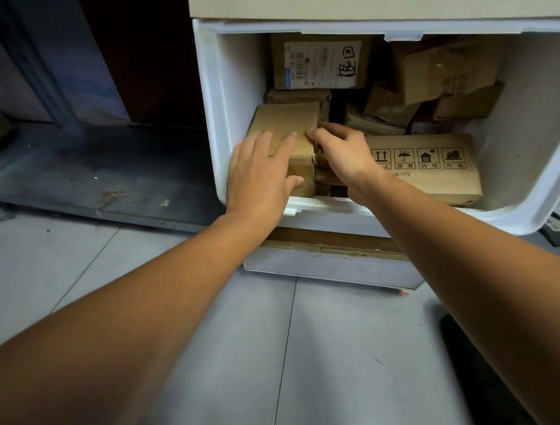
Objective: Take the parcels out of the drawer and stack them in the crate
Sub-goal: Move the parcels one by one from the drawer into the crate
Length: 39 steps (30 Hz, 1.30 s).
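Head view: the task's parcels sit packed in the white drawer (pixel 213 106), which is pulled out over the tiled floor (pixel 328 350). The crate is not in sight.

The left hand (pixel 261 174) lies flat on the plain brown parcel (pixel 286 119) at the front left, fingers nearly straight on top and thumb against the near face. Its grip is wide and closes on nothing; it only presses. The right hand (pixel 343 157) hooks bent fingers (pixel 311 135) over that parcel's right edge, down by the narrow gap beside the printed box (pixel 442 171). Its thumb is hidden, so how firm that grip is I cannot tell.

The main risk is a slip. With one palm merely resting and the other catching only an edge, the parcel may tip and drop back when lifted.

The parcel seems wedged against the drawer wall and its neighbours. A hard pull could drag the printed box along or jam the fingers in the gap.

Behind, the labelled box (pixel 320 61) leans upright and the crumpled cartons (pixel 450 68) are loosely heaped. Freeing the front parcel could let them slide forward.

Its tape looks glossy and probably slick.
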Tool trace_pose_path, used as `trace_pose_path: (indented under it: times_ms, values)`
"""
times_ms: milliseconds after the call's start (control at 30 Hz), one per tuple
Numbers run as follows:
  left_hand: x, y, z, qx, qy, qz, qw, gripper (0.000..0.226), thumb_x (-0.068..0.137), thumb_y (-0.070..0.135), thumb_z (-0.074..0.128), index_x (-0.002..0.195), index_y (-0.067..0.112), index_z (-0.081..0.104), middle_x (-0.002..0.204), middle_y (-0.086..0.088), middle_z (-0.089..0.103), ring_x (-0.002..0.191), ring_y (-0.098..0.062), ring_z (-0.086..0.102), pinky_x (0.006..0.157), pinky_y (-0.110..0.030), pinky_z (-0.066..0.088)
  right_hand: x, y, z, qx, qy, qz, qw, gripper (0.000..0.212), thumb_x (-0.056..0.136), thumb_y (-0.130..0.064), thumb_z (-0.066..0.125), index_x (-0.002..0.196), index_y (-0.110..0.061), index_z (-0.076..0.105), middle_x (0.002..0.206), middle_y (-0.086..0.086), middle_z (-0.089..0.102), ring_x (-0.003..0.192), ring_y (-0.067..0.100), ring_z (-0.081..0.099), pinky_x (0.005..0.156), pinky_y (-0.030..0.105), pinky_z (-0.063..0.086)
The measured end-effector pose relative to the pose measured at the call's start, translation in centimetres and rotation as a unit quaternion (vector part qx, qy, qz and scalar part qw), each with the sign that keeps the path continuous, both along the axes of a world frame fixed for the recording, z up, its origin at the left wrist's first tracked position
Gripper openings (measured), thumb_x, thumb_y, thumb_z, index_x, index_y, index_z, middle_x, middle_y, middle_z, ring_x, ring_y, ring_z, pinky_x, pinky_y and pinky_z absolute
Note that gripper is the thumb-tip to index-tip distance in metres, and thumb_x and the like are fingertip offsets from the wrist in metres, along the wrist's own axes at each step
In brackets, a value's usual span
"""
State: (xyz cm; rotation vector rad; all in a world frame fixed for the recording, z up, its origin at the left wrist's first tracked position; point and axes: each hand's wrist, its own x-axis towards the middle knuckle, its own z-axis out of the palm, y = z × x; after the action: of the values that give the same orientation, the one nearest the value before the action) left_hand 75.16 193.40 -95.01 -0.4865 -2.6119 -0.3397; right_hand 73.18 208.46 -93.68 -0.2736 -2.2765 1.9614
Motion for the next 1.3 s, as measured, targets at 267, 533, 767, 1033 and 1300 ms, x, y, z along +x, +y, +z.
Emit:
trace_pose_path:
  times_ms: [267, 533, 767, 1033, 1300]
  values:
    - [0.9, 0.8, 0.4, 0.023, -0.029, -0.020, 0.999, 0.065, 0.095, 0.039, 0.065, 0.153, 0.031, 0.038, 0.157, -0.004, 0.038, 0.146, -0.025, 0.026, 0.117, -0.046, 0.032, 1.5, 1.2, 0.5, -0.009, -0.010, 0.009, 1.000, 0.049, 0.099, -0.035, 0.058, 0.146, -0.024, 0.049, 0.107, -0.006, 0.064, 0.095, 0.015, 0.065, 0.073, 0.031, 0.059]
    - [1.9, 0.8, 1.4, 0.083, -0.029, -0.053, 0.995, 0.059, 0.095, 0.027, 0.067, 0.149, 0.031, 0.046, 0.156, -0.002, 0.040, 0.148, -0.022, 0.024, 0.112, -0.041, 0.037, 3.2, 1.3, 1.7, -0.041, -0.012, 0.020, 0.999, 0.055, 0.097, -0.036, 0.060, 0.150, -0.031, 0.045, 0.131, 0.003, 0.060, 0.111, 0.026, 0.061, 0.068, 0.035, 0.055]
    - [2.5, 0.7, 3.9, 0.084, -0.016, -0.091, 0.992, 0.058, 0.092, 0.031, 0.071, 0.146, 0.029, 0.050, 0.151, 0.000, 0.045, 0.144, -0.021, 0.032, 0.114, -0.040, 0.036, 4.9, 2.0, 3.7, -0.044, -0.013, 0.005, 0.999, 0.056, 0.097, -0.039, 0.061, 0.150, -0.031, 0.044, 0.128, 0.000, 0.058, 0.110, 0.031, 0.062, 0.075, 0.037, 0.060]
    - [6.7, -0.7, 7.2, -0.025, -0.018, -0.151, 0.988, 0.079, 0.085, 0.036, 0.078, 0.152, 0.030, 0.038, 0.152, 0.002, 0.038, 0.143, -0.020, 0.031, 0.109, -0.041, 0.042, 11.0, 2.2, 6.2, -0.057, -0.026, -0.018, 0.998, 0.036, 0.096, -0.044, 0.060, 0.130, -0.033, 0.058, 0.125, 0.001, 0.060, 0.101, 0.031, 0.065, 0.071, 0.037, 0.062]
    - [13.0, -2.2, 9.7, -0.124, 0.032, -0.156, 0.979, 0.096, 0.081, 0.030, 0.080, 0.157, 0.030, 0.021, 0.152, -0.006, 0.029, 0.142, -0.026, 0.027, 0.089, -0.044, 0.053, 17.9, 1.1, 8.9, -0.076, -0.050, -0.024, 0.996, 0.036, 0.098, -0.044, 0.053, 0.131, -0.030, 0.051, 0.116, 0.001, 0.056, 0.091, 0.029, 0.065, 0.058, 0.032, 0.059]
